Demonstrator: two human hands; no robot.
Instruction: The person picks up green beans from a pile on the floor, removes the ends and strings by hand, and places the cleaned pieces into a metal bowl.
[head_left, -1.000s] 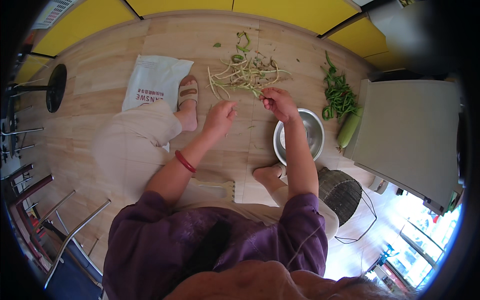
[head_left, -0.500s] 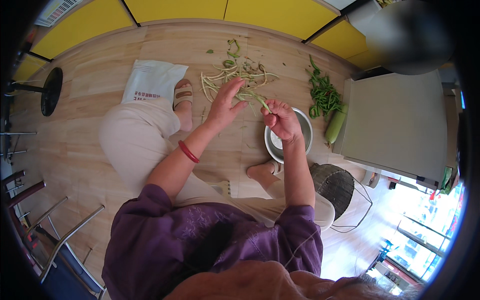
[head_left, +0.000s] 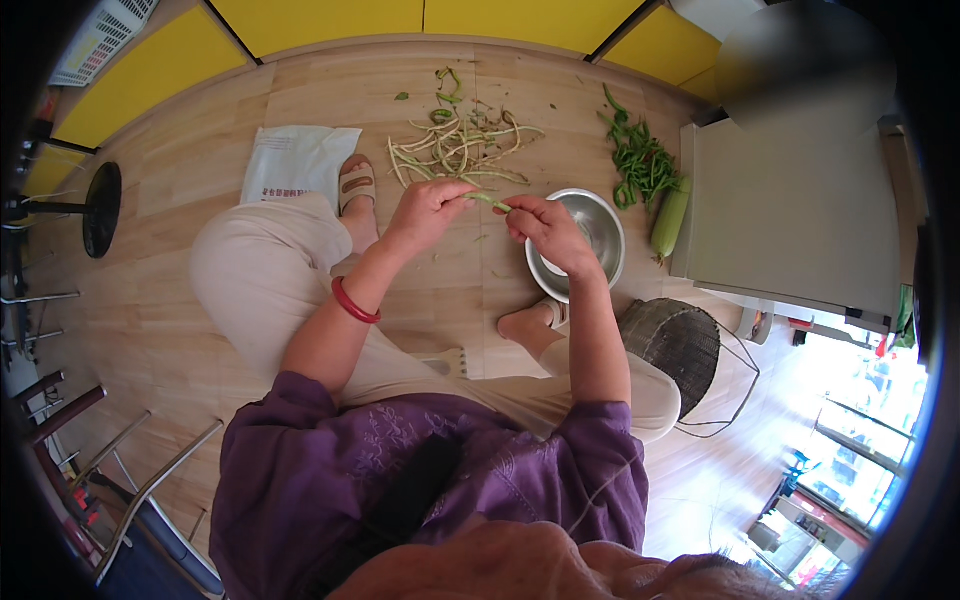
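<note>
A green bean pod (head_left: 488, 201) is stretched between my two hands, above the floor. My left hand (head_left: 428, 215), with a red bangle on its wrist, pinches one end. The other end is between the closed fingers of my right hand (head_left: 548, 230), which hangs over the left rim of a metal bowl (head_left: 615, 262). Part of the bowl's inside is hidden by this hand. Just beyond my hands lies a loose pile of long pale beans (head_left: 455, 148) with scraps around it.
Green peppers (head_left: 640, 165) and a long green gourd (head_left: 670, 222) lie on the right, beside a grey box-like cabinet (head_left: 790, 220). A white plastic bag (head_left: 298, 160) is by my left foot. A dark woven basket (head_left: 675, 350) stands by my right knee. Yellow cabinets (head_left: 520, 22) line the back.
My left hand, open before, has closed on the free end of the bean. The right hand has turned and moved slightly left, bringing the bean level between both hands.
</note>
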